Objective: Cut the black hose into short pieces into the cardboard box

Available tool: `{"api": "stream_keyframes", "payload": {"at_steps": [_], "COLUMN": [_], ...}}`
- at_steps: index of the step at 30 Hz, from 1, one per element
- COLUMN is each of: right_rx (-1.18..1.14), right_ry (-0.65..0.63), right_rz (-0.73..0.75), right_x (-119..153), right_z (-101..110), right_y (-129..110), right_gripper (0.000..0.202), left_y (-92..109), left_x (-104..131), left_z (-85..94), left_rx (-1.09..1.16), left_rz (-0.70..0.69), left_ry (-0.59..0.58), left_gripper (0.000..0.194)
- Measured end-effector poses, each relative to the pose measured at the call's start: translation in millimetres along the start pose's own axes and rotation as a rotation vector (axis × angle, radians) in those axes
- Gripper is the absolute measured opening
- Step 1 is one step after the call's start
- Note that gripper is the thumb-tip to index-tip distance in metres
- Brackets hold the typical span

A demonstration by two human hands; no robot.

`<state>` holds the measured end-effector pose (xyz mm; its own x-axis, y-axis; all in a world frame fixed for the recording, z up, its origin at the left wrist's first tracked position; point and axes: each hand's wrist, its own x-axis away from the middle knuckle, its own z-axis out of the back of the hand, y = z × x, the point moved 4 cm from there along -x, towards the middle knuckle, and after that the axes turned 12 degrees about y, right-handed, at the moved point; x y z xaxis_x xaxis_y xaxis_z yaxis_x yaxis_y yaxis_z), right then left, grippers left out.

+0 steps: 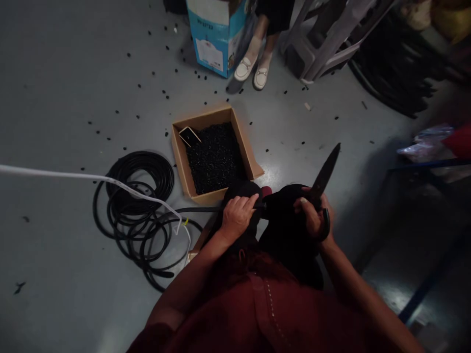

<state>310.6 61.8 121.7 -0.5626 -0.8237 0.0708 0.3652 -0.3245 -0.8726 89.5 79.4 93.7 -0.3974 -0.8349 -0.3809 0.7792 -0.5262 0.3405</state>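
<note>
My left hand (237, 215) is closed around a black rubber hose (204, 210), pressing it down over my left knee. A short end of the hose sticks out to the right of my fingers. In my right hand (314, 218) is a pair of scissors (327, 169), blades pointing up and away to the right and apart from the hose. Whether the blades are parted is hard to tell. The hose leads left to a loose coil (138, 184) on the floor. In front of my knees stands a cardboard box (252, 164) holding many small black cut pieces (215, 157).
A dark rectangular object with a light rim (190, 137) lies in the box. A white cord (73, 175) crosses from the left. Black bits dot the floor. Ahead are a blue carton (211, 44), another person's feet in white shoes (246, 68), and a grey plastic stool (312, 54).
</note>
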Motion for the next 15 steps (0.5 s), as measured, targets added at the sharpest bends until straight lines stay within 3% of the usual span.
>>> {"api": "stream_keyframes", "payload": {"at_steps": [4, 8, 15], "right_rx": [0.125, 0.172, 0.055], "right_ry": [-0.014, 0.023, 0.146], "right_rz": [0.049, 0.1, 0.111], "right_x": [0.2, 9.4, 28.5], "right_z": [4.6, 17.7, 38.8], "right_y": [4.6, 11.8, 32.4], "right_gripper": [0.035, 0.036, 0.038], "left_y": [4.3, 16.1, 32.9], "left_x": [-17.1, -14.6, 6.4], "left_z": [-10.1, -11.5, 11.2], "left_rx": [0.008, 0.024, 0.03], "left_rz": [0.002, 0.015, 0.014], "left_ry": [-0.053, -0.123, -0.124], "left_gripper": [0.039, 0.04, 0.047]}}
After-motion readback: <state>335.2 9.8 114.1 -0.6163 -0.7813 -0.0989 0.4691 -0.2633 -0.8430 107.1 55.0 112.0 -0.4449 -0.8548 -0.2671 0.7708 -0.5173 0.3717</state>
